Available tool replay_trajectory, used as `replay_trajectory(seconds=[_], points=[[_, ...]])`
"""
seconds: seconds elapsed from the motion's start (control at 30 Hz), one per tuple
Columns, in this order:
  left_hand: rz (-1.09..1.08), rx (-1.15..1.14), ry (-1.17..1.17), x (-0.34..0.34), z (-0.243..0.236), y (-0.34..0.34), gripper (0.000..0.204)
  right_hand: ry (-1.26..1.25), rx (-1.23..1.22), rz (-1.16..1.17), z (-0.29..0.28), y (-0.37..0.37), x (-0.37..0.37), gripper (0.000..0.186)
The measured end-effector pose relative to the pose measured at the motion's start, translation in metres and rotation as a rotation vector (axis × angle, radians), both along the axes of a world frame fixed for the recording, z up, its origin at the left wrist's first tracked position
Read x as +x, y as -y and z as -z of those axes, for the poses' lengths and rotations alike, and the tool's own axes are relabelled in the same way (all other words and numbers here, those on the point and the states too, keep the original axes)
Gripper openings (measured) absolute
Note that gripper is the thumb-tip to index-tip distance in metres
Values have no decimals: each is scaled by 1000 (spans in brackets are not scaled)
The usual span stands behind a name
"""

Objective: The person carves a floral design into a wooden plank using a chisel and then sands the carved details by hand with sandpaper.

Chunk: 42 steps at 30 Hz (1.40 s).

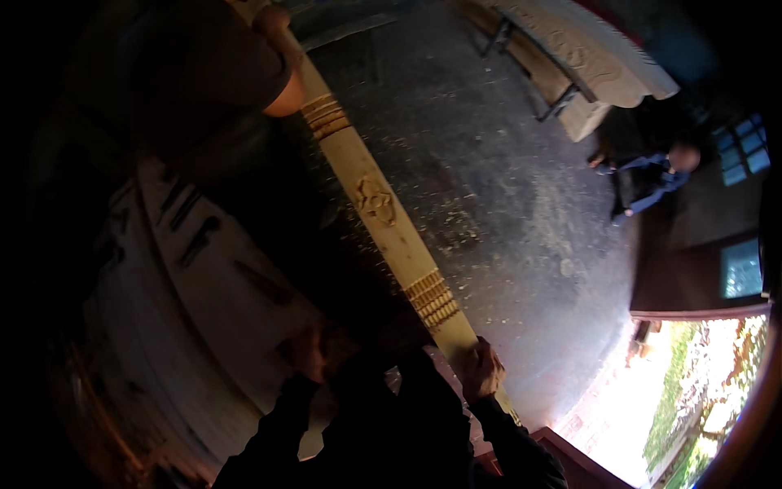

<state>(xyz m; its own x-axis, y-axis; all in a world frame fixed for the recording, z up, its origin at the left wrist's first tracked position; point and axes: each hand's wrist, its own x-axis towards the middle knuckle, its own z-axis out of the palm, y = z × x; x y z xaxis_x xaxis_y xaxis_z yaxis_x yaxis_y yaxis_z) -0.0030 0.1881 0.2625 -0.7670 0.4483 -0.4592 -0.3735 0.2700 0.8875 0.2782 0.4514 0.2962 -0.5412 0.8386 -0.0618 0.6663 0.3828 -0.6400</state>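
Note:
A long pale wooden board [397, 240] runs slantwise through the middle of the head view. A carved floral relief sits near its middle, with bands of grooved ridges to either side. My right hand [484, 372] grips the near end of this board, its fingers curled over the edge. In deep shadow to the left is my left hand [306, 353], beside a pale wooden surface [220, 326]; its fingers are too dark to make out. At the board's far end another person's arm [285, 81] lies against the wood.
Dark tools [199, 238] lie on the pale surface at left. Wood chips dot the grey floor [521, 187]. A carved panel [570, 45] rests on trestles at the far right. A person [656, 179] sits by the right wall, near a bright doorway [627, 399].

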Motion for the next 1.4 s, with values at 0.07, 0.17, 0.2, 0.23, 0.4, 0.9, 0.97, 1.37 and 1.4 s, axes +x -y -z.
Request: replay_trajectory(seconds=[0.07,0.17,0.2,0.23,0.4,0.9,0.97,1.37,1.4], points=[[54,94,82,9,-44,-37,65,-12,-29,8,-2,1,-4,35],[47,181,193,21,-84,-85,72,-4,-48,-7,-3,0,0,39],[45,209,228,24,-90,-98,74,-1,-50,-13,-4,-2,-1,40],[55,235,268,27,-93,-109,75,12,-57,-18,-6,-4,-2,41],[64,397,543,32,-101,-150,77,84,-186,-4,-29,-12,-11,42],[-52,507,806,14,-126,-159,93,-402,21,-555,-75,8,-106,54],[-23,528,731,14,-122,-148,95,-442,-4,-581,-79,13,-110,55],[81,560,589,29,-123,-107,87,-531,130,-686,-116,35,-149,53],[138,512,512,29,-113,-99,82,-502,153,-653,-116,32,-144,49]])
